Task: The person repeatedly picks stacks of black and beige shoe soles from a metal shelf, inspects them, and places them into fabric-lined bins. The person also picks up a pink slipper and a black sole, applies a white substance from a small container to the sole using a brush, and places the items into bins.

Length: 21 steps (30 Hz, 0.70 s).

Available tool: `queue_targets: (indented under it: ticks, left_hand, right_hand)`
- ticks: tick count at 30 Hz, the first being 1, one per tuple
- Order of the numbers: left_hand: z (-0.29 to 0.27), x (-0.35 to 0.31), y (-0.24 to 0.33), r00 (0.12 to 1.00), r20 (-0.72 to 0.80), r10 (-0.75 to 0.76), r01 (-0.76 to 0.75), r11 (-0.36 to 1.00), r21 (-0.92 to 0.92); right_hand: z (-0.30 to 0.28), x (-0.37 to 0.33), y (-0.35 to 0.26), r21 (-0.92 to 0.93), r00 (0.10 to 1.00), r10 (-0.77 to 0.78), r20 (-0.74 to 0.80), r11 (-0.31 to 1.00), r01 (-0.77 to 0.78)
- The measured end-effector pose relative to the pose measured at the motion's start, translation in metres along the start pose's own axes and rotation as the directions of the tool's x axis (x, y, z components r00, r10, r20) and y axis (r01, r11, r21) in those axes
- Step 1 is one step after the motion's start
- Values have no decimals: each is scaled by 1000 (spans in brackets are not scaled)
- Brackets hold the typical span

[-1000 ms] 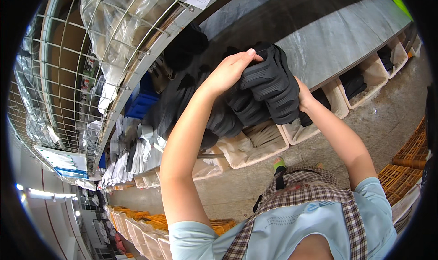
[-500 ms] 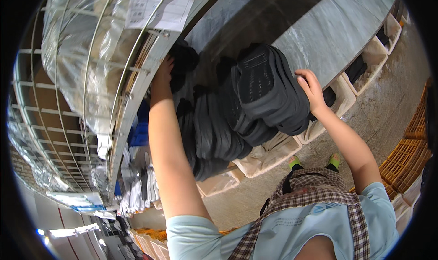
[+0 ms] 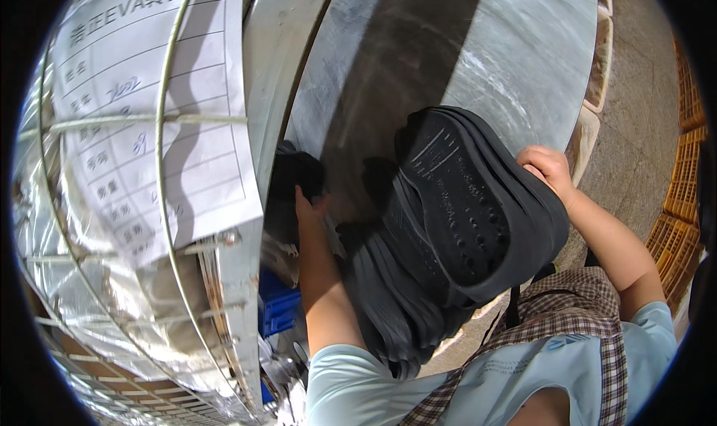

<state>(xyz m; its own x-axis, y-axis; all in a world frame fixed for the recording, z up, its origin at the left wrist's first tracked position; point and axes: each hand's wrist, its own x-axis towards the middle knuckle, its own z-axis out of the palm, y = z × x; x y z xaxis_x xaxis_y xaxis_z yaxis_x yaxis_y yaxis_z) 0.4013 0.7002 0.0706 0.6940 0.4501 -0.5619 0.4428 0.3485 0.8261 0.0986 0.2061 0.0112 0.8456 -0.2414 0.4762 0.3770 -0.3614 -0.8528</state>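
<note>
Several black soles point(image 3: 463, 209), stacked at the frame's centre, are best steadied evenly by their edges. Their long axis runs upper left to lower right, broad holed end lowest. The right hand point(image 3: 549, 166) curls at their right edge, grip unclear; the left hand point(image 3: 311, 202) parts thumb from fingers beside a dark pile point(image 3: 293, 173).

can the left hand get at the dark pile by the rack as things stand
Most likely yes: the left hand is at or right beside the dark pile, with nothing visible between them; the rack edge is off to the left.
</note>
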Motion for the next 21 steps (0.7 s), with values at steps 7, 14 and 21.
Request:
queue_targets:
  ticks: [7,14,21]
  left_hand:
    - [22,13,-8,985,33,167,-155,958,-240]
    - [40,18,-10,982,98,159,-113,923,-369]
    - [77,-19,11,933,-163,322,-353,907,-229]
  right_hand:
    - [2,1,6,-49,1000,18,-11,999,-19]
    - [3,4,8,-27,1000,3,-18,1000,-3]
    - [1,1,11,-106,1000,-20,4,994,20]
